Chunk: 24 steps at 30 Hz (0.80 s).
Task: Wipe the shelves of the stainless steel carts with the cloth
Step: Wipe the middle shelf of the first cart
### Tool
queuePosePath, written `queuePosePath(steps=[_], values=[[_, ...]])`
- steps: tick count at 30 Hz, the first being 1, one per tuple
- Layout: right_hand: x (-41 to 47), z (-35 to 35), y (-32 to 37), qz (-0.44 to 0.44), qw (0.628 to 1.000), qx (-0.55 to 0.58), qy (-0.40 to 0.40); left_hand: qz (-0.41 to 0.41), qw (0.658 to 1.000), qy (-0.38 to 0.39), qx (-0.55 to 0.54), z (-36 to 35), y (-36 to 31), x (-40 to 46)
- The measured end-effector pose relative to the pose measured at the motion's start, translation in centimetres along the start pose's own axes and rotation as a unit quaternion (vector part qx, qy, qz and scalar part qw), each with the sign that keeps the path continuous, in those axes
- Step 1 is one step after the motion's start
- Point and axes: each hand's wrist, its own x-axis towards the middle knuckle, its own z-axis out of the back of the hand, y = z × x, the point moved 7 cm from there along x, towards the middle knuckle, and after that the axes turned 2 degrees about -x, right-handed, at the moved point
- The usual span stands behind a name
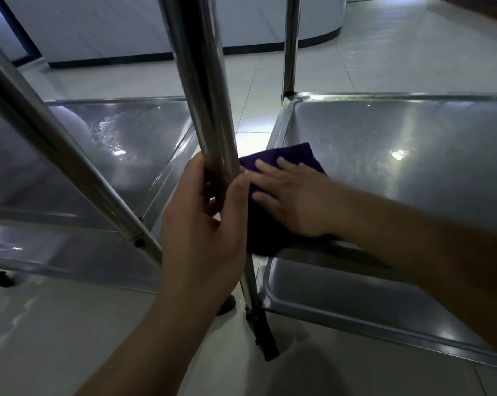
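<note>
Plainly, two carts stand side by side on a pale tiled floor; going from nine o'clock toward three, the left cart comes first, its middle shelf gleaming with streaked reflections and a slanted tube crossing in front of it; nothing rests on it, and no hand touches it.

Near the centre, the left hand grasps the upright post of the right-hand cart, fingers curled round the tube and the thumb laid along its near side; judging by the grip, it is there to steady the cart, which stands on castors and would likely roll under a sideways push.

Just past the post, toward three o'clock, the purple cloth lies on the near left corner of the right cart's middle shelf, its lower edge draping over the shelf's rim; the right hand presses flat on it, fingers straight and spread, pointing toward ten o'clock; the flat palm probably spreads pressure across the fabric for wiping.

Beyond the hand, from one to three o'clock, the shelf stretches bare and bright; below it, at five o'clock, the lower shelf shows its raised lip; whether either is already wiped, I cannot tell.
</note>
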Motion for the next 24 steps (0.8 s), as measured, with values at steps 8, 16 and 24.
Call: queuePosePath(steps=[8,16,24], values=[[7.5,1.4,-11.7,-0.232,0.97,0.066,0.023,0.024,1.0,0.005,-0.003,-0.2,0.4,0.0],[-0.4,-1.4,1.0,-0.044,0.999,0.017,0.018,0.01,1.0,0.011,0.012,0.0,0.5,0.2],[-10.1,-1.4,-0.5,-0.154,0.984,0.044,-0.075,-0.009,1.0,0.005,0.008,-0.1,-0.1,0.0]])
